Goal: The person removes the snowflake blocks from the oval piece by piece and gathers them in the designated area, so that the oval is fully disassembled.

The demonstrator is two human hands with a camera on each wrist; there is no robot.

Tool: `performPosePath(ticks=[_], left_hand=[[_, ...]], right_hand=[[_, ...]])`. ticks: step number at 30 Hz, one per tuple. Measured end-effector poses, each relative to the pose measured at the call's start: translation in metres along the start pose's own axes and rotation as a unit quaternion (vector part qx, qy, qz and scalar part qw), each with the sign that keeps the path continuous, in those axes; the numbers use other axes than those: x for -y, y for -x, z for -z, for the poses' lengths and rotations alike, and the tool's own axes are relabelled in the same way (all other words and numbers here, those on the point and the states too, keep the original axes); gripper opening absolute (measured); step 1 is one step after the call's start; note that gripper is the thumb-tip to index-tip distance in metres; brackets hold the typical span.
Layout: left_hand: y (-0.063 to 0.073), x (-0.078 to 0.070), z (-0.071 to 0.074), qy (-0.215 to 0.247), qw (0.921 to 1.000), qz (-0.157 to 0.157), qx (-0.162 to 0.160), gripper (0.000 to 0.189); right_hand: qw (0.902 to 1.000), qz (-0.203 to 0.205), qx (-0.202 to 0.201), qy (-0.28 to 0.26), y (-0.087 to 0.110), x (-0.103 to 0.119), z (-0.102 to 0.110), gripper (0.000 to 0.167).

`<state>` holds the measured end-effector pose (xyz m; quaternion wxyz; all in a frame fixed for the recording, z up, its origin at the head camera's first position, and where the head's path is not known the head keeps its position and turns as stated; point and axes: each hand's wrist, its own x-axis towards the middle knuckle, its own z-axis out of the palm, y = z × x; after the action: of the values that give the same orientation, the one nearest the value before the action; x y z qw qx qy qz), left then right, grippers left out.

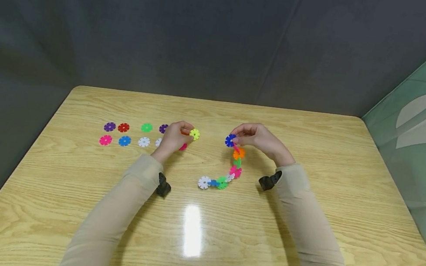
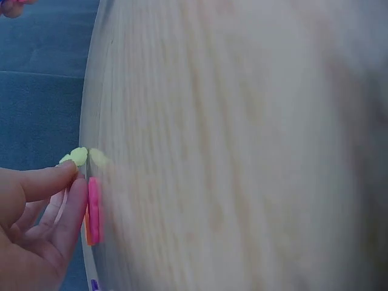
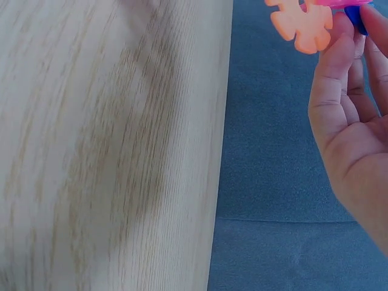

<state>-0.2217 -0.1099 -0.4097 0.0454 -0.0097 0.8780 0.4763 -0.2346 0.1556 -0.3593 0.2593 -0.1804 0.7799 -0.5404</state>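
Note:
My left hand (image 1: 174,138) pinches a yellow notched disc (image 1: 195,134) at its edge, between thumb and fingers. In the left wrist view this yellow disc (image 2: 77,156) is near the tabletop, beside a pink disc (image 2: 93,209) that hides most of an orange one. My right hand (image 1: 261,140) holds a dark blue disc (image 1: 229,140) between thumb and fingertips. That disc joins a curved chain of interlocked discs: pink, orange (image 1: 239,154), green, pink (image 1: 235,171), white, green (image 1: 222,183), blue and a white end disc (image 1: 204,182). The right wrist view shows the chain's orange disc (image 3: 303,24) hanging beside the fingers.
Loose discs lie in two rows at the left, among them a purple disc (image 1: 109,127), a red disc (image 1: 123,127) and a light blue disc (image 1: 125,141). My left hand partly covers the rows' right end. A dark curtain (image 1: 223,42) stands behind the wooden table (image 1: 263,244).

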Motion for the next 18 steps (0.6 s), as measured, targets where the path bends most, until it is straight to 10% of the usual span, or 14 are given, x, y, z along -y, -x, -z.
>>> performPosePath(ticks=[18], left_hand=[[-0.0017, 0.0011, 0.0014, 0.003, 0.9997, 0.024, 0.007, 0.036]], right_hand=[[0.9999, -0.007, -0.003, 0.008, 0.0007, 0.0030, -0.0016, 0.031]])
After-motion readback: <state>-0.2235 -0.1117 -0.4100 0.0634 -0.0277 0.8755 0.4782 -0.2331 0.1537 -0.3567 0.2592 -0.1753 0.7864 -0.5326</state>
